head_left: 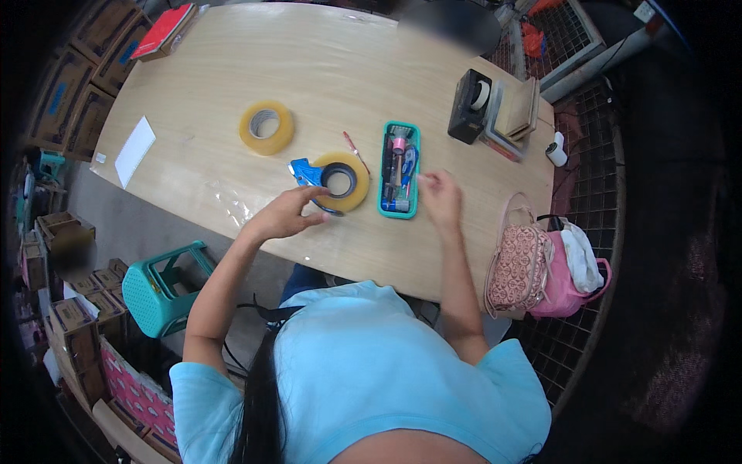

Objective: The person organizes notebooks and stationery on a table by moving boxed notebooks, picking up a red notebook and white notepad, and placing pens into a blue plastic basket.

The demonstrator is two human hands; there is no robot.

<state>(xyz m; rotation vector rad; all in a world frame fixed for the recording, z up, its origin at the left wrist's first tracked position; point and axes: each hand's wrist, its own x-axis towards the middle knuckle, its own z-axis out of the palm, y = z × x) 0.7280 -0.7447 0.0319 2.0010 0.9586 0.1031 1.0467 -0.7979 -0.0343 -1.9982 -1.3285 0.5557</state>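
My left hand reaches to the near left side of a blue tape dispenser loaded with a wide yellowish tape roll. Its thumb and fingers are apart, close to the roll; whether they touch it I cannot tell. To the right of a teal tray, my right hand has its fingers curled together, slightly blurred. Anything in those fingers is too small to make out. Pens, a pink roll and a blue tool lie in the tray. Between dispenser and tray is a red-and-white pen.
Another tape roll lies farther left, beyond a white sheet. A black box and stacked containers stand at the right. Pink bags sit at the near right edge. A teal stool stands left of the table.
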